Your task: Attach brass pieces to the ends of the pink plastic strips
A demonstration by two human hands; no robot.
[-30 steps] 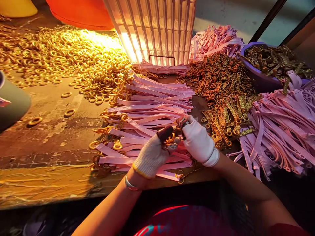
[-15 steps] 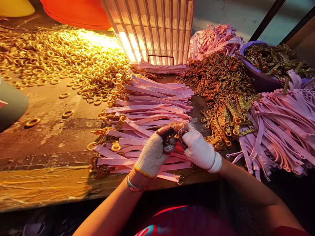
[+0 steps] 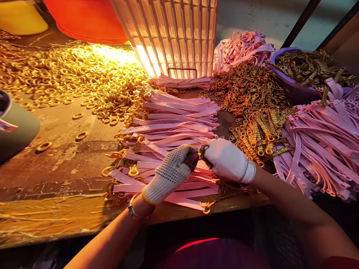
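Two gloved hands meet above a row of pink straps (image 3: 179, 129) laid crosswise on a worn surface (image 3: 61, 153). The left grip (image 3: 169, 172), in a dotted knit glove, and the right grip (image 3: 230, 160), in a smooth white one, are both pinched about a small gold piece (image 3: 199, 154) (its shape is mostly hidden by the dark fingertips). This piece lies between the two hands, near the straps' right-hand ends. Gold rings (image 3: 112, 93) form a broad heap at upper left, with three lying loose nearer the grey bucket (image 3: 24, 129). To the right are patterned gold tags (image 3: 249, 89), a purple basin (image 3: 293, 85) holding more of them, and a fanned pile of pink strips (image 3: 322, 149). Behind the row stands a ribbed panel (image 3: 171, 37), brightly lit along its lower left; an orange-red container (image 3: 89, 22) is beside it.
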